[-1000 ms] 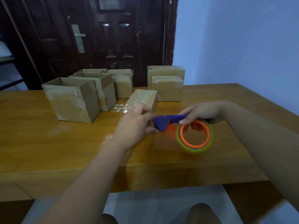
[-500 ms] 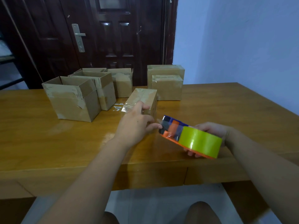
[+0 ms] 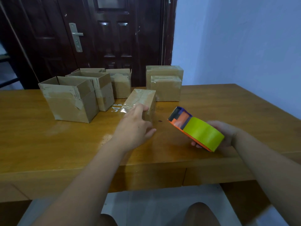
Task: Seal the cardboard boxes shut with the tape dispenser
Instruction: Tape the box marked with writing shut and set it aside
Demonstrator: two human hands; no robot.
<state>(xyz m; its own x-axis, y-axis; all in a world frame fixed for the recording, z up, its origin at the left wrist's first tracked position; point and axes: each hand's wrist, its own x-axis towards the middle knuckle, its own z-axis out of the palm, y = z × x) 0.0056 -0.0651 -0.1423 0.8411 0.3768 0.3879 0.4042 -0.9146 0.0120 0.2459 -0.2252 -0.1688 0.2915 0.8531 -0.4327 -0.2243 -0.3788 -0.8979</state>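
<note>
The left hand (image 3: 135, 126) reaches forward over the counter (image 3: 48, 144) and touches the near end of a small taped box (image 3: 143, 98) lying at the middle. The forefinger is stretched straight along the box's top near corner and the thumb sticks out free toward 3 o'clock. The back of the hand hides the other fingers.

At 4 o'clock from that box, apart from it, the right hand (image 3: 223, 136) grips the tape dispenser (image 3: 195, 128) from behind and below and holds it above the counter. Only a few curled fingertips (image 3: 194, 143) show under its orange edge; the palm is covered by the yellow-green roll. The dispenser's purple and orange nose points toward 10 o'clock. Its cutting edge is too dark to make out.

A crumpled strip of clear tape (image 3: 120, 108) lies at the box's 9 o'clock side, and I cannot tell whether it is stuck to the box.

At 9 to 10 o'clock stand two open boxes (image 3: 70, 98), flaps up, the nearer partly covering the farther. Behind them, at 11 o'clock, is another box (image 3: 121, 85); its top is hard to read. At 1 o'clock two closed boxes (image 3: 164, 88) stand one before the other, the rear mostly hidden.

A dark door (image 3: 114, 38) is at 12 o'clock, cut off at the top.
</note>
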